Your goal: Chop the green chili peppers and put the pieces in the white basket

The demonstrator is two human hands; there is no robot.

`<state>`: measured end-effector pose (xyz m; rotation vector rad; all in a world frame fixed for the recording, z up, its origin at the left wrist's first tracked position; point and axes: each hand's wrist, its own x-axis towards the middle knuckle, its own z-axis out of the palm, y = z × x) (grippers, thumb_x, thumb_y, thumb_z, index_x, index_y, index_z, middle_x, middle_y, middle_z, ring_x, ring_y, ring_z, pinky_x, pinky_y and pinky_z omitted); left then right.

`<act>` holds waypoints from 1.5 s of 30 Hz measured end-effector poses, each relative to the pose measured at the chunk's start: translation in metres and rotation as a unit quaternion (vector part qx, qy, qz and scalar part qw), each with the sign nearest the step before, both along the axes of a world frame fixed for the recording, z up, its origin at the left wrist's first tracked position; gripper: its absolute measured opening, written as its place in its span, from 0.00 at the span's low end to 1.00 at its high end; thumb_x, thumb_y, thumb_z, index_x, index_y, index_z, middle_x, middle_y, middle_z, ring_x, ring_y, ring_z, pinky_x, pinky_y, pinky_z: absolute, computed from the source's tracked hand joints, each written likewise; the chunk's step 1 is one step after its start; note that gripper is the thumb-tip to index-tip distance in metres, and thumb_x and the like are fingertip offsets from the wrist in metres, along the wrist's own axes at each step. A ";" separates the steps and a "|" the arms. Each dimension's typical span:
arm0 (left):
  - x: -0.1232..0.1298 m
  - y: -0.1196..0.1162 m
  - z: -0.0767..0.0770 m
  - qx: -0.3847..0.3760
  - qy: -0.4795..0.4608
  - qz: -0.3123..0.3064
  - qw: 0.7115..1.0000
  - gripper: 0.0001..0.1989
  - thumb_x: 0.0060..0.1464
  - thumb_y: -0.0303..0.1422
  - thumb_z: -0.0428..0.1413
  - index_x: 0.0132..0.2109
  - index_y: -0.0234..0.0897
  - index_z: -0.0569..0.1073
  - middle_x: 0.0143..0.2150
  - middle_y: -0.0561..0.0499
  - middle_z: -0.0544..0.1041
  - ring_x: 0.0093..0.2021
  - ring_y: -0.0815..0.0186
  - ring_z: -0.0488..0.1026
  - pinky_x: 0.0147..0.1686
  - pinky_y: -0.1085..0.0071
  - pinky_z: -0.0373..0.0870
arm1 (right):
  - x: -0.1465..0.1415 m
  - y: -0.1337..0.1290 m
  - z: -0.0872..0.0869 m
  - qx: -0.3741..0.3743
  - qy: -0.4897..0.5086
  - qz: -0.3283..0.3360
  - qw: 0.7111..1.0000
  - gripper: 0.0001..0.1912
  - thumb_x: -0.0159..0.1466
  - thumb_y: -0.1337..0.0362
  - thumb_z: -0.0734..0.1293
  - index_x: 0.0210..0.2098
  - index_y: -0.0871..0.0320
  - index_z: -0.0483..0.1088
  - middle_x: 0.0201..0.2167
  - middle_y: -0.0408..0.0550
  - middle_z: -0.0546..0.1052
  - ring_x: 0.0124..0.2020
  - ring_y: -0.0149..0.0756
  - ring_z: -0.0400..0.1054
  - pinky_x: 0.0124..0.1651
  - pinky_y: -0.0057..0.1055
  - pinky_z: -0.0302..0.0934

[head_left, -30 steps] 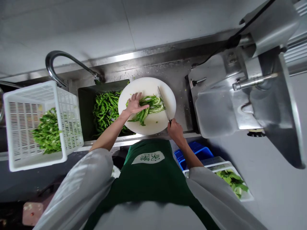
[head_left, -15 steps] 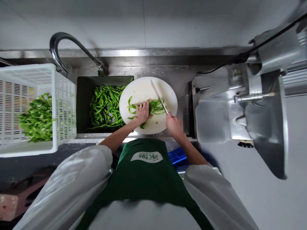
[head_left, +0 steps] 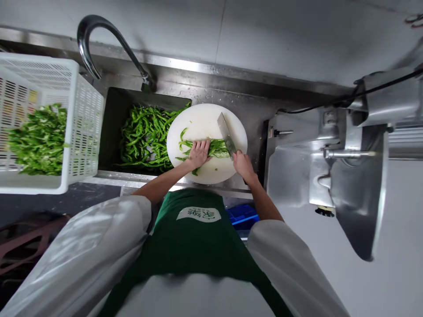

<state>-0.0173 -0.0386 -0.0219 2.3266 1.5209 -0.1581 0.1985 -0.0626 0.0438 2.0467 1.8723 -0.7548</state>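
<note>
The left hand [head_left: 198, 154] is pressing, fingers spread, on green peppers [head_left: 218, 149]; the right hand [head_left: 243, 164] is gripping a knife [head_left: 226, 132]. Probably slicing is happening; the next cut is needing steadiness.

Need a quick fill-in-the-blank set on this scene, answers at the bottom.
1. The right hand grips a ____.
2. The left hand rests on green peppers atop a white ____.
3. The person's apron is ____.
4. The perforated basket is ____ in colour.

Missing words: knife; cutting board; green; white.
</note>
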 end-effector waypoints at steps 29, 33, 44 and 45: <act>-0.039 -0.011 0.003 0.013 0.035 0.067 0.997 0.60 0.50 0.54 0.62 0.75 0.19 0.45 0.70 0.24 0.59 0.69 0.32 0.52 0.69 0.39 0.37 | -0.061 -0.001 -0.017 0.003 0.044 -0.015 0.999 0.18 0.76 0.64 0.51 0.55 0.66 0.66 0.47 0.63 0.79 0.50 0.46 0.75 0.51 0.33 0.64; -0.042 -0.011 0.001 0.007 0.029 0.054 0.998 0.54 0.54 0.51 0.59 0.75 0.21 0.48 0.70 0.26 0.58 0.68 0.32 0.53 0.69 0.39 0.38 | -0.066 0.004 -0.014 0.012 0.031 -0.025 0.999 0.18 0.76 0.65 0.51 0.56 0.66 0.65 0.48 0.65 0.79 0.50 0.47 0.75 0.51 0.34 0.64; -0.034 -0.018 0.000 0.010 0.028 0.074 0.997 0.49 0.57 0.44 0.58 0.75 0.20 0.49 0.70 0.26 0.59 0.67 0.35 0.55 0.68 0.39 0.42 | -0.078 -0.017 0.009 0.012 0.011 0.011 1.000 0.18 0.77 0.63 0.51 0.54 0.65 0.67 0.45 0.62 0.80 0.48 0.46 0.76 0.49 0.33 0.64; -0.034 -0.018 0.001 0.004 0.027 0.071 0.997 0.48 0.58 0.43 0.58 0.75 0.20 0.48 0.70 0.27 0.58 0.68 0.35 0.55 0.68 0.40 0.42 | -0.084 -0.015 0.004 0.006 0.012 0.016 1.000 0.17 0.77 0.64 0.51 0.54 0.65 0.67 0.46 0.62 0.80 0.48 0.46 0.76 0.49 0.33 0.64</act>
